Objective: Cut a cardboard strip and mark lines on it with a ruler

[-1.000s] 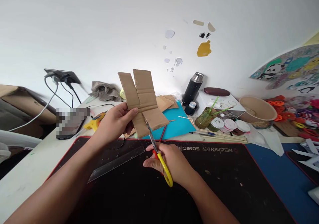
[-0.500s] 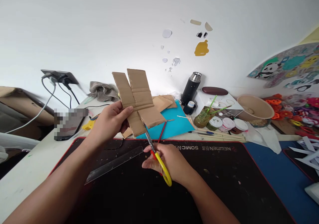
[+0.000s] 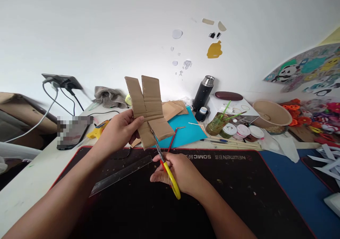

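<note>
My left hand (image 3: 124, 128) pinches the left edge of a creased brown cardboard piece (image 3: 153, 106), thumb on its front face. The cardboard is held up above the desk, with one slit running down from its top edge and another rising from its bottom edge. In my right hand (image 3: 175, 170) are scissors (image 3: 172, 182) with yellow and red handles, fingers through the loops. Their blades point up into the lower slit, partly hidden by the cardboard. Under my hands lies a black desk mat (image 3: 148, 210) with a clear ruler (image 3: 122, 175) on it.
Behind the cardboard lie a blue sheet (image 3: 191, 132), a thin red stick (image 3: 173, 140) and cardboard scraps (image 3: 172, 109). A black thermos (image 3: 204, 94), a jar with green straws (image 3: 214, 126) and several lidded pots (image 3: 243, 132) stand at back right. A phone (image 3: 75, 134) is at left.
The cardboard has turned slightly and shifted a little right and down in my left hand's hold. The scissors stay in the lower slit, with little movement of my right hand.
</note>
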`<act>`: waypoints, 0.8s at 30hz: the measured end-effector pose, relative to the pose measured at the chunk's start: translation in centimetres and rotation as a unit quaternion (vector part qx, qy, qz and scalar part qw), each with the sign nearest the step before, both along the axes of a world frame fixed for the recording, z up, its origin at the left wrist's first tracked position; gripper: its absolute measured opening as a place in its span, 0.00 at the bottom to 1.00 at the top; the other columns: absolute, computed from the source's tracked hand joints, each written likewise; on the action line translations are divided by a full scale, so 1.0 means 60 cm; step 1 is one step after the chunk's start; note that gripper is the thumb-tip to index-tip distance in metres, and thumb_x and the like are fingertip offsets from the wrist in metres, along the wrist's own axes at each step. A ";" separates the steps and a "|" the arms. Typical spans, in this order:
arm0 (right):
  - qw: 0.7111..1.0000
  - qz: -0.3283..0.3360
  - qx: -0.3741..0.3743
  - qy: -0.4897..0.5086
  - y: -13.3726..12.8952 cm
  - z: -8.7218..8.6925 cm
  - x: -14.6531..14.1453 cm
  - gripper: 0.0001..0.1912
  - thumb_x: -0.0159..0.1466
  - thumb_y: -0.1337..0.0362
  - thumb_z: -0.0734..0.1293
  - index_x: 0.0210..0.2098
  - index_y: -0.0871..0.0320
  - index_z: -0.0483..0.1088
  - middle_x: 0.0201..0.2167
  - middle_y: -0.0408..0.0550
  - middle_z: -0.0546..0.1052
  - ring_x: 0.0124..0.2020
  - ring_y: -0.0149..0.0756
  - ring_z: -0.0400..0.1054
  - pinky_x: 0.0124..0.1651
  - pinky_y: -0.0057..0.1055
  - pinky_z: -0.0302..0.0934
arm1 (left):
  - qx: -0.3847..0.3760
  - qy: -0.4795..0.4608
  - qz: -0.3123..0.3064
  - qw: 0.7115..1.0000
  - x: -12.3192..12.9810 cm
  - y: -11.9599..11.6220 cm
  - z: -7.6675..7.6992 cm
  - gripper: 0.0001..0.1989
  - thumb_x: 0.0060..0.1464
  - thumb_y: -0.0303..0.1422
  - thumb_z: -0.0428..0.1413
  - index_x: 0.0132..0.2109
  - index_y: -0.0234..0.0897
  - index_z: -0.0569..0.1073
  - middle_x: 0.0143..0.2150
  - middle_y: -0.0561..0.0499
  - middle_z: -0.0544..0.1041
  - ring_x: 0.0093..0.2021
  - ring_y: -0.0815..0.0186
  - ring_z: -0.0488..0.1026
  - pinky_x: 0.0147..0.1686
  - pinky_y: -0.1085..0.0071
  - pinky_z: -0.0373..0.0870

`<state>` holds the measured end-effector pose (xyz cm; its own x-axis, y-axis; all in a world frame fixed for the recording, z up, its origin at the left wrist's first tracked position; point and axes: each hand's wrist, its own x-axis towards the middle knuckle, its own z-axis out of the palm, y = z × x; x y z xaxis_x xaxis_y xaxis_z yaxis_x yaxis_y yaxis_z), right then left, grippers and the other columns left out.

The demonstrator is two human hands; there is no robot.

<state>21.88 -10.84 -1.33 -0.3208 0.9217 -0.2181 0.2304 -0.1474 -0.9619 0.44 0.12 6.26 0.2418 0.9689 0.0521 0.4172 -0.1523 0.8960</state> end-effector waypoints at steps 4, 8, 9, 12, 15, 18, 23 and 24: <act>1.000 -0.001 -0.023 -0.002 0.000 0.000 -0.002 0.36 0.54 0.38 0.85 0.51 0.54 0.80 0.36 0.47 0.87 0.32 0.41 0.80 0.36 0.32 0.69 | -0.005 0.004 -0.019 1.000 -0.001 -0.006 -0.003 0.20 0.60 0.53 0.59 0.43 0.41 0.74 0.22 0.57 0.71 0.17 0.67 0.66 0.16 0.72 0.61; 0.999 -0.002 -0.042 -0.002 0.001 0.004 -0.003 0.32 0.55 0.39 0.85 0.48 0.53 0.80 0.34 0.44 0.85 0.24 0.33 0.72 0.31 0.30 0.65 | 0.041 0.060 0.007 0.997 0.004 -0.019 0.000 0.20 0.61 0.54 0.57 0.45 0.42 0.75 0.24 0.56 0.73 0.20 0.65 0.67 0.17 0.71 0.61; 0.999 -0.002 -0.043 -0.005 0.001 0.004 -0.003 0.31 0.55 0.39 0.85 0.48 0.53 0.81 0.33 0.43 0.84 0.23 0.32 0.71 0.30 0.29 0.64 | 0.067 0.083 0.024 0.994 0.004 -0.022 0.002 0.19 0.61 0.53 0.58 0.45 0.42 0.75 0.25 0.55 0.74 0.21 0.64 0.68 0.18 0.71 0.61; 0.999 -0.001 -0.038 -0.017 0.001 0.005 -0.003 0.30 0.56 0.40 0.85 0.46 0.53 0.81 0.31 0.41 0.81 0.23 0.31 0.70 0.30 0.29 0.63 | 0.078 0.085 0.020 0.993 0.000 -0.024 0.007 0.19 0.61 0.53 0.58 0.43 0.43 0.74 0.25 0.55 0.74 0.21 0.64 0.68 0.18 0.71 0.61; 0.999 0.000 -0.031 -0.019 -0.001 0.005 -0.003 0.29 0.56 0.40 0.85 0.46 0.53 0.82 0.31 0.41 0.80 0.24 0.32 0.71 0.31 0.28 0.63 | -0.009 0.009 -0.047 0.999 -0.007 -0.017 0.007 0.22 0.61 0.56 0.58 0.44 0.42 0.73 0.21 0.57 0.71 0.17 0.66 0.64 0.14 0.72 0.59; 0.999 0.008 -0.041 -0.019 -0.001 0.006 0.000 0.30 0.56 0.41 0.85 0.47 0.53 0.82 0.32 0.41 0.80 0.26 0.31 0.72 0.33 0.28 0.64 | -0.044 -0.027 -0.058 0.997 -0.010 -0.010 0.002 0.22 0.60 0.56 0.61 0.44 0.41 0.73 0.20 0.58 0.69 0.16 0.68 0.64 0.13 0.74 0.57; 0.998 0.022 -0.050 -0.035 0.002 0.008 0.004 0.32 0.57 0.40 0.85 0.51 0.54 0.83 0.32 0.40 0.78 0.27 0.30 0.70 0.34 0.28 0.62 | -0.018 -0.041 -0.018 0.999 0.005 -0.013 -0.004 0.23 0.58 0.54 0.63 0.46 0.39 0.74 0.24 0.58 0.71 0.18 0.70 0.64 0.15 0.75 0.57; 0.998 0.021 -0.049 -0.033 0.003 0.008 0.004 0.32 0.56 0.40 0.85 0.51 0.54 0.83 0.32 0.40 0.78 0.27 0.30 0.70 0.34 0.28 0.62 | -0.015 -0.044 -0.013 0.999 0.008 -0.014 -0.004 0.23 0.58 0.54 0.63 0.46 0.39 0.74 0.24 0.58 0.71 0.18 0.71 0.63 0.15 0.75 0.57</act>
